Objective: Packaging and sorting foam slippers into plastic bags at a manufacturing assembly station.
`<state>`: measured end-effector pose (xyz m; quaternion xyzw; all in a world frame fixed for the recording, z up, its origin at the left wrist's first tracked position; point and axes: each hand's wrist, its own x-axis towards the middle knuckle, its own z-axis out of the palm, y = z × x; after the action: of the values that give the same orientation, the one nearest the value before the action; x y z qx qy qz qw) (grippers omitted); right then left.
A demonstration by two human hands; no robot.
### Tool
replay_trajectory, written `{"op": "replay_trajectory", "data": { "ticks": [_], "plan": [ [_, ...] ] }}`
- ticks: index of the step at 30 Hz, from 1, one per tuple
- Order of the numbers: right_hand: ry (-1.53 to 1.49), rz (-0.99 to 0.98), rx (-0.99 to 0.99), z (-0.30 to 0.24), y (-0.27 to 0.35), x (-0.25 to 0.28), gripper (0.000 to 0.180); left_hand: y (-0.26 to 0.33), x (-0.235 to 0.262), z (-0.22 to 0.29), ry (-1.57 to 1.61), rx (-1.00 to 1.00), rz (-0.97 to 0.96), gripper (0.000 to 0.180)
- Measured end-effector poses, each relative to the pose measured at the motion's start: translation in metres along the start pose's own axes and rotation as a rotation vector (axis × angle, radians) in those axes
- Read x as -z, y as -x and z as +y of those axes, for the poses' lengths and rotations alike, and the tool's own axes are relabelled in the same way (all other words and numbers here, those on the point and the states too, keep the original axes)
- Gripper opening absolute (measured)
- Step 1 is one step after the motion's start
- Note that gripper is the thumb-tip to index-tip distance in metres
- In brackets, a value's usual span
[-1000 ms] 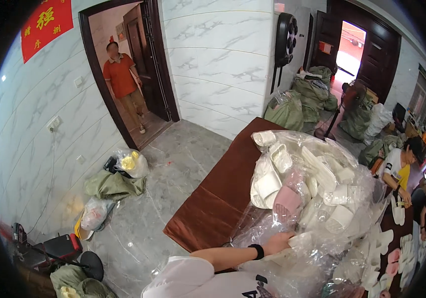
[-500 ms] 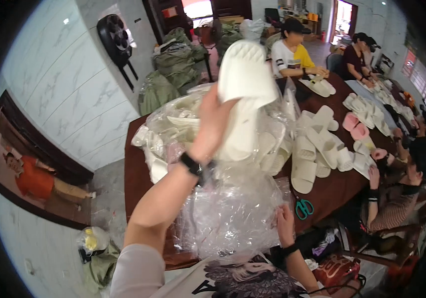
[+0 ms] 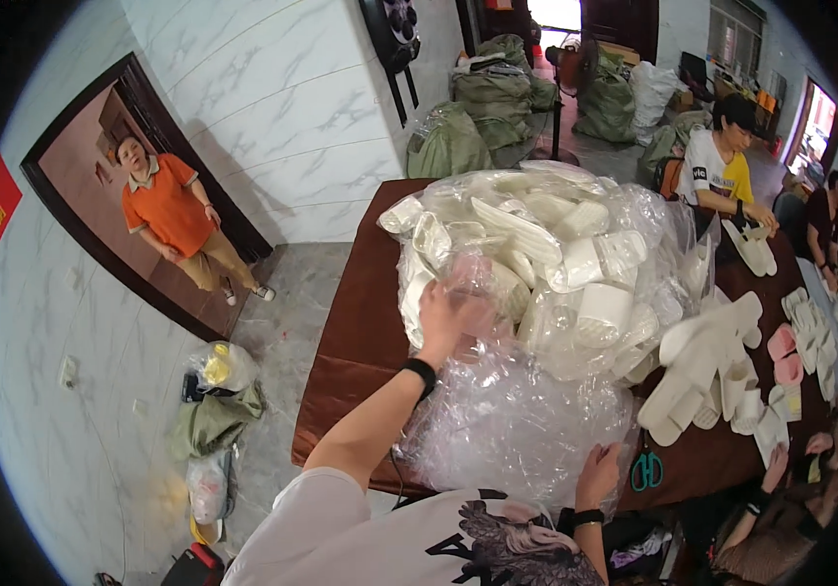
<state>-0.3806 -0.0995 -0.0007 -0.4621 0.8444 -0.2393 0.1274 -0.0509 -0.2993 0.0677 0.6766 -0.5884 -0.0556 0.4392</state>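
A big heap of white slippers (image 3: 600, 262) in clear plastic bags covers the table in front of me. My left hand (image 3: 443, 317) is over the heap's near left side, beside a blurred pinkish patch (image 3: 478, 293) whose kind I cannot make out; motion smears its fingers. No slipper shows in that hand. Flat clear plastic bags (image 3: 517, 420) lie in a pile close to my body. At their right edge my right hand (image 3: 598, 476) has curled fingers, and anything inside them is hidden.
Teal-handled scissors (image 3: 647, 471) lie right of my right hand. Unbagged white slippers (image 3: 692, 366) and a pink pair (image 3: 783, 354) sit farther right on the brown tabletop (image 3: 356, 337). Several people work along the table; a person in orange (image 3: 170, 210) stands at the left doorway.
My left hand has let go of the white slippers it held up and come down to the heap's near left side. The view has swung left.
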Motion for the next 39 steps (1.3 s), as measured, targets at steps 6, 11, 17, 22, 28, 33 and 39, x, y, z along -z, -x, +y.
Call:
{"op": "replay_trajectory", "data": {
  "ticks": [6,11,17,22,28,33,39],
  "plan": [
    [-0.116,-0.045,0.015,-0.025,0.006,0.041,0.049,0.024,-0.005,-0.061,0.675,0.563,-0.325,0.051],
    [0.138,0.191,0.599,-0.034,0.025,0.058,0.061,0.014,-0.018,-0.035,0.841,0.511,-0.304,0.056],
    [0.559,-0.391,0.913,-0.023,0.032,0.008,0.057,-0.014,0.113,0.072,1.029,0.325,-0.280,0.055],
    [0.424,-0.670,0.836,0.026,-0.006,-0.046,0.062,0.008,0.171,0.143,1.397,0.199,-0.316,0.054],
    [-1.465,-0.492,0.048,-0.079,0.023,0.046,0.064,0.070,0.133,0.135,1.627,0.460,-0.587,0.062],
    [-1.485,-0.567,-0.213,-0.105,0.037,0.079,0.065,0.162,0.093,0.090,1.188,0.460,-1.006,0.067],
    [-1.171,-0.599,0.053,-0.027,0.027,0.043,0.068,0.204,0.085,-0.020,0.753,0.247,-1.369,0.033]
  ]
}}
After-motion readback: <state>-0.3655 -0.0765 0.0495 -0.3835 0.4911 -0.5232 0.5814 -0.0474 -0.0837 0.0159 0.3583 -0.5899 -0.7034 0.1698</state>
